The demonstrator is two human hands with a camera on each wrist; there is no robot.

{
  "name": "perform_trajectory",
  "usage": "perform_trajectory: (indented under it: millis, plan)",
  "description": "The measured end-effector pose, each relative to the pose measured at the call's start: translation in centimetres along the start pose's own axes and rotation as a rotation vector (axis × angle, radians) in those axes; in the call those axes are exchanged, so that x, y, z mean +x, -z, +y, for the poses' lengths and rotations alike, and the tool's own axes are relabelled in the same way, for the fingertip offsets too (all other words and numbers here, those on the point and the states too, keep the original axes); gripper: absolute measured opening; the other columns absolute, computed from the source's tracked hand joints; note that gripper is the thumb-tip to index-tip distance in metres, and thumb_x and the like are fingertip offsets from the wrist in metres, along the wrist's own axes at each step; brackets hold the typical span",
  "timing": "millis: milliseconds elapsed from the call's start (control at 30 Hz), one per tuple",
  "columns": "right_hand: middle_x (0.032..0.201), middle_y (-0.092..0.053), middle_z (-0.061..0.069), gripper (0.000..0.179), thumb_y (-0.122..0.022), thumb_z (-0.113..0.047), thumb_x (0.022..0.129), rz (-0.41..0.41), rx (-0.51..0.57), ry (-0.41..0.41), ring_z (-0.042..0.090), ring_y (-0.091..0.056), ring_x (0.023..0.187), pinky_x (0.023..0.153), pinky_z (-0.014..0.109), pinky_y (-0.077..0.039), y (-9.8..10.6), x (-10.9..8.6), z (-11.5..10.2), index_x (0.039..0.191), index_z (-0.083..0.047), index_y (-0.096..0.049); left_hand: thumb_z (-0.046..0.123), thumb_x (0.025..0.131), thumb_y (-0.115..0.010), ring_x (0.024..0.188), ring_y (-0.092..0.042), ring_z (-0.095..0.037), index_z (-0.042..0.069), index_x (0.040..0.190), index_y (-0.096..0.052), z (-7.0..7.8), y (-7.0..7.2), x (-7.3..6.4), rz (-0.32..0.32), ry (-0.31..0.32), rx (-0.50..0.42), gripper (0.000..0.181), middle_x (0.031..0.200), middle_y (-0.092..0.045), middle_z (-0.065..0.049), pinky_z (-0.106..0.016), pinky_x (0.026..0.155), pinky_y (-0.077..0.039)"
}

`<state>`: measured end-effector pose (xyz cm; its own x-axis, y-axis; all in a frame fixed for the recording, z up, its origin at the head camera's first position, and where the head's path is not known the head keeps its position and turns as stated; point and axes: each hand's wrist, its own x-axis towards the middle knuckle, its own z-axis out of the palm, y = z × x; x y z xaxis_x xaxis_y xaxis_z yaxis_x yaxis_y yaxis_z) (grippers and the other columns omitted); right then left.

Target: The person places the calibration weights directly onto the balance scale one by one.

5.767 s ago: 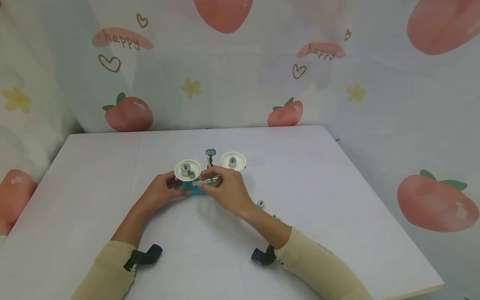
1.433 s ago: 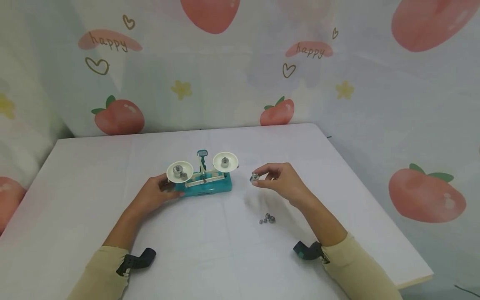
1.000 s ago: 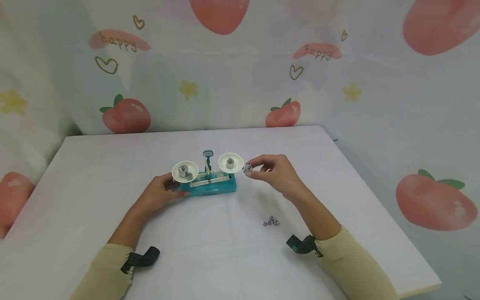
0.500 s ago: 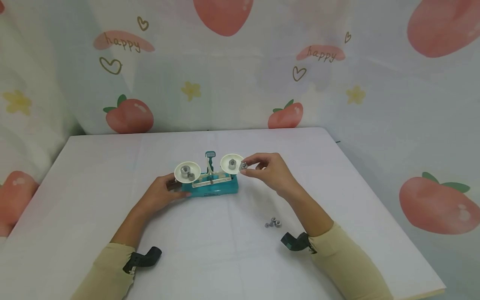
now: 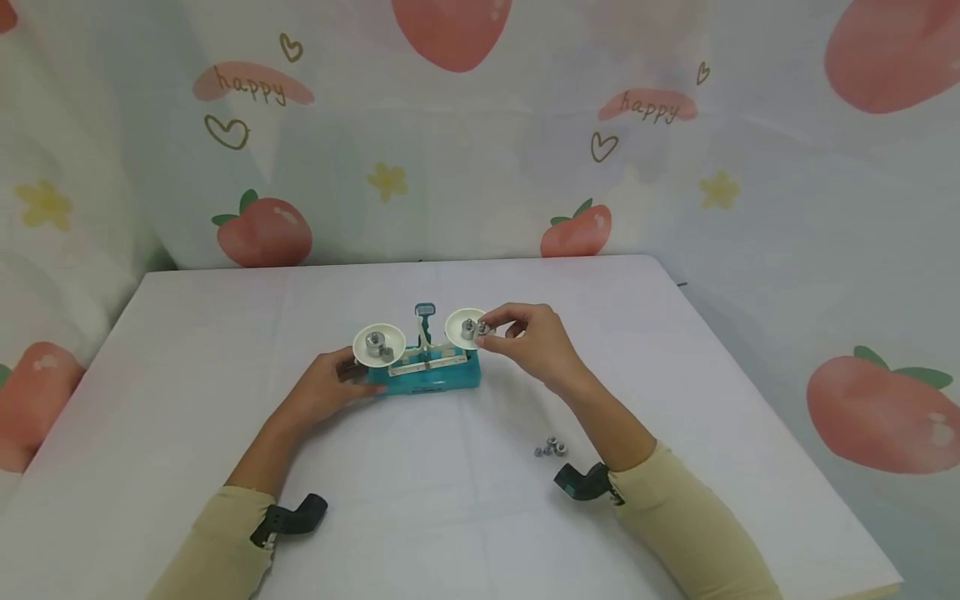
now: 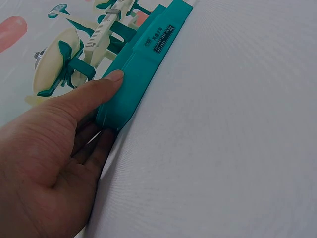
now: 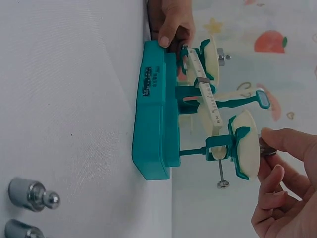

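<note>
A teal balance scale (image 5: pixel 431 382) with two cream pans stands on the white table. My left hand (image 5: pixel 322 390) grips the left end of its base; the left wrist view shows the thumb (image 6: pixel 110 83) on the front face and fingers behind. Two metal weights (image 5: pixel 376 342) sit in the left pan (image 5: pixel 397 335). My right hand (image 5: pixel 538 343) pinches a metal weight (image 5: pixel 483 329) at the right pan (image 5: pixel 453 330), beside another weight (image 5: pixel 468 327) standing there. Whether the pinched weight touches the pan is hard to tell.
Several small metal weights (image 5: pixel 552 448) stand grouped on the white table (image 5: pixel 390 508), in front of and right of the scale. Two appear at the edge of the right wrist view, one a knobbed weight (image 7: pixel 30 194). A printed curtain (image 5: pixel 480 167) hangs behind the table.
My right hand was at the scale's beam first, later held a weight right of the scale, and has brought it leftward over the right pan. My left hand keeps its grip on the base.
</note>
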<state>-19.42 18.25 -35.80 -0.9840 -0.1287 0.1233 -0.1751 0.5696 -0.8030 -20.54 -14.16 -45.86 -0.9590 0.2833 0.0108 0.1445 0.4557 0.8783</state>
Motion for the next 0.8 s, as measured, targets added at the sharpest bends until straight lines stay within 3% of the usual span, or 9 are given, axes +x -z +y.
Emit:
perform_trajectory:
  millis: [800]
  plan:
    - [0.099,-0.071,-0.001,0.021,-0.083,-0.021,0.090,-0.017,-0.049,0.022,0.024,-0.055,0.087,0.060,0.032,-0.048,-1.3,0.7,-0.4,0.109,-0.015,-0.080,0.016,0.083,-0.089,0.134,-0.055,-0.038,0.004,0.148,-0.055,-0.1,0.1,0.1,-0.004,-0.007,-0.007,0.074,0.145,-0.058,-0.018,-0.051,0.111,-0.045]
